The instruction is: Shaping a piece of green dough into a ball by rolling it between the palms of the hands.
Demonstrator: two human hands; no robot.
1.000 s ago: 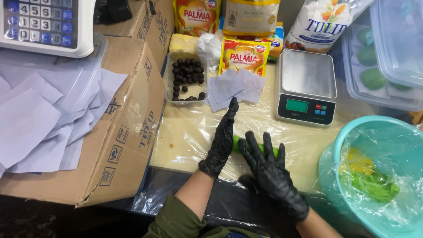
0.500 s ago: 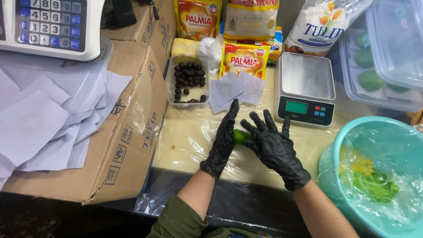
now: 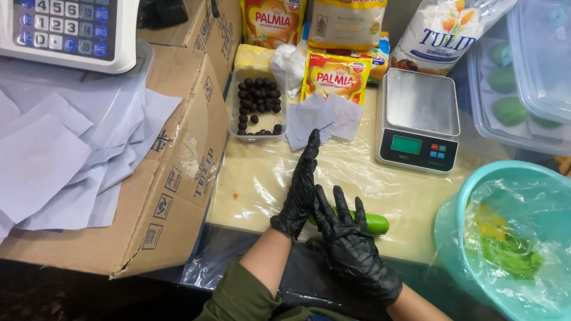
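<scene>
Bench surroundings, head view, plastic-covered worktop.

Digital kitchen scale [image 3: 420, 119] at centre right, platform bare. Clear tray [image 3: 257, 104] of small dark balls left of it, loose white paper squares [image 3: 324, 119] between the two. Yellow pouches [image 3: 336, 77] and a white flour bag [image 3: 440, 32] along the back. Cardboard box [image 3: 172, 172] at left, carrying paper sheets [image 3: 53, 160] and a calculator [image 3: 65, 30]. Teal basin [image 3: 470, 184] at right, plastic-lined (green dough [image 3: 511, 258] inside). Lidded clear containers [image 3: 523, 77] top right hold green pieces.
</scene>
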